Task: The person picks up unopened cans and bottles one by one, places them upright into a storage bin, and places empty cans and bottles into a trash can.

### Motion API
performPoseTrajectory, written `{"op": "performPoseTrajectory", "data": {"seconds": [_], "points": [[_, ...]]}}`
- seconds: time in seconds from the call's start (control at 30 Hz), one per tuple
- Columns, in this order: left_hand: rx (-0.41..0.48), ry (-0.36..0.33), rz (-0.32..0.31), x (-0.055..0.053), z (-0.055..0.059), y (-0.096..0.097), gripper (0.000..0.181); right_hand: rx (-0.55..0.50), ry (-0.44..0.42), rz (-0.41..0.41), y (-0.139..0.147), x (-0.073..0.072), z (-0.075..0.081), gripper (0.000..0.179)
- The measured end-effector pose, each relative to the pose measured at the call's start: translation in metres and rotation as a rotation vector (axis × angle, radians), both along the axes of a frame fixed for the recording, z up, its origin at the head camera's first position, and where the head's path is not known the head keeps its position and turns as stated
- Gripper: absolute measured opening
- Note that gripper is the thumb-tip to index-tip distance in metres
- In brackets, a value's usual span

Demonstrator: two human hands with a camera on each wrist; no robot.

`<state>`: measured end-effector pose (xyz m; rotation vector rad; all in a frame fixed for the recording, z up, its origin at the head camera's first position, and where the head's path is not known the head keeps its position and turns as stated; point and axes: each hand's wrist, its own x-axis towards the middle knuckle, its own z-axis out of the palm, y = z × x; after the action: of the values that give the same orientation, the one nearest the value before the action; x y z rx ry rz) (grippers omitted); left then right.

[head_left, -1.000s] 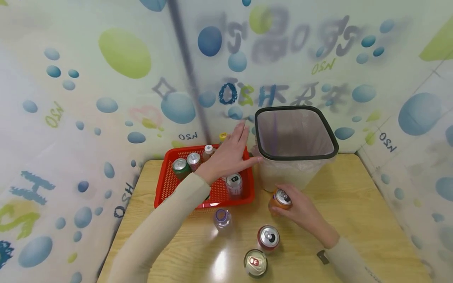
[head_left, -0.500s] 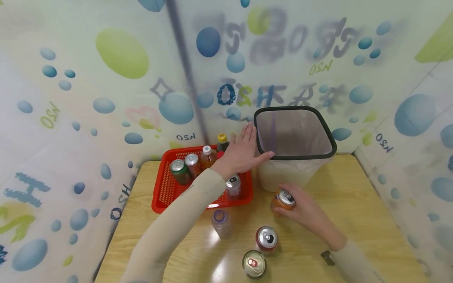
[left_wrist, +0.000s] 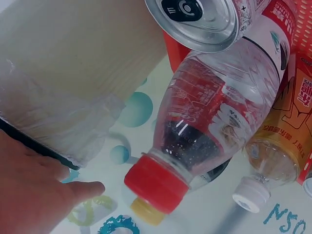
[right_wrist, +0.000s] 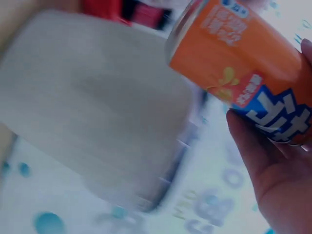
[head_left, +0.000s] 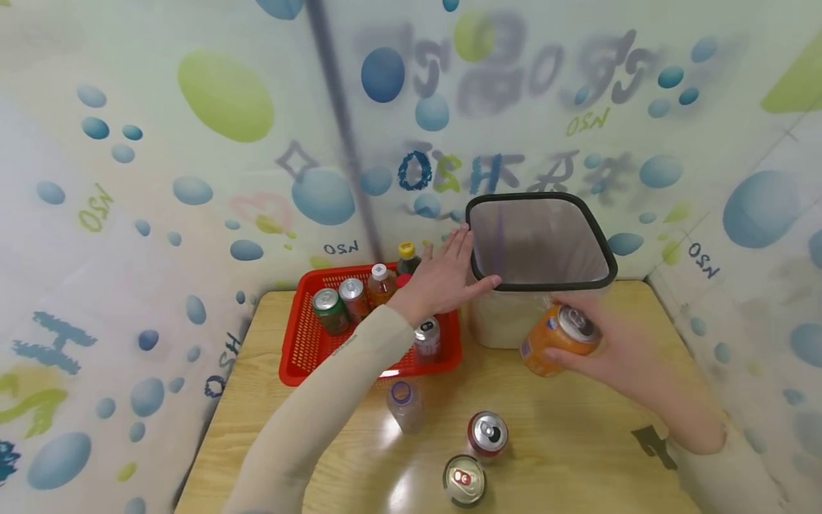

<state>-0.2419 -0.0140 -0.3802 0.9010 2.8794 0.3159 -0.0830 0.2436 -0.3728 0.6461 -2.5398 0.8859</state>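
Observation:
My right hand (head_left: pixel 619 350) grips an orange soda can (head_left: pixel 549 337), tilted in front of the white waste bin (head_left: pixel 507 321). Fingers and thumb wrap the orange can (right_wrist: pixel 253 73) in the right wrist view, and the bin (right_wrist: pixel 107 97) lies blurred beyond. Fingers extended, my left hand (head_left: pixel 443 282) is at the left corner of the bin's black rim, above the red basket (head_left: pixel 290 343). The left wrist view has this left hand (left_wrist: pixel 34 187) right at the rim, with a red-capped bottle (left_wrist: pixel 214 112) beside it.
In the basket are a green can (head_left: pixel 330 314), a red can (head_left: pixel 354 300), a silver can (head_left: pixel 427 341) and several bottles. Nearer on the wooden table stand a clear bottle (head_left: pixel 406 410), a dark red can (head_left: pixel 488 433) and a gold-topped can (head_left: pixel 464 481). Patterned walls enclose the table.
My right hand has raised and tilted the orange can, moving it rightward from where it stood upright. My left hand has shifted right from over the basket to the bin's rim.

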Motion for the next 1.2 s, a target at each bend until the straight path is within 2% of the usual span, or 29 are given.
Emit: {"op": "performPoseTrajectory", "data": {"seconds": [0.1, 0.17, 0.23, 0.33, 0.43, 0.5, 0.6, 0.83, 1.0, 1.2], "points": [[0.002, 0.004, -0.002, 0.0, -0.001, 0.001, 0.103, -0.05, 0.132, -0.046, 0.006, -0.003, 0.025, 0.075], [0.006, 0.009, -0.001, 0.001, -0.001, 0.001, 0.103, -0.099, 0.231, -0.107, 0.009, -0.009, 0.038, 0.078], [0.011, 0.014, -0.002, 0.001, -0.002, 0.001, 0.103, -0.155, 0.282, -0.166, 0.009, -0.016, 0.048, 0.082], [0.013, 0.015, -0.006, 0.001, -0.002, 0.001, 0.102, -0.202, 0.311, -0.255, 0.007, -0.032, 0.059, 0.078], [0.01, 0.019, -0.009, 0.001, -0.002, 0.0, 0.103, -0.218, 0.271, -0.309, 0.004, -0.052, 0.062, 0.075], [0.003, 0.019, -0.01, 0.001, -0.001, 0.0, 0.103, -0.223, 0.204, -0.328, 0.003, -0.068, 0.061, 0.076], [-0.008, 0.021, -0.011, 0.0, 0.0, -0.001, 0.104, -0.19, 0.049, -0.346, 0.001, -0.089, 0.056, 0.077], [-0.034, 0.022, -0.012, -0.001, 0.002, 0.001, 0.103, 0.0, -0.321, -0.28, -0.004, -0.125, 0.039, 0.076], [-0.041, 0.021, -0.009, 0.0, 0.003, 0.002, 0.102, 0.188, -0.47, -0.262, -0.011, -0.143, 0.028, 0.072], [-0.035, 0.016, -0.001, 0.002, 0.004, 0.002, 0.101, 0.305, -0.609, -0.201, -0.014, -0.149, 0.02, 0.08]]}}
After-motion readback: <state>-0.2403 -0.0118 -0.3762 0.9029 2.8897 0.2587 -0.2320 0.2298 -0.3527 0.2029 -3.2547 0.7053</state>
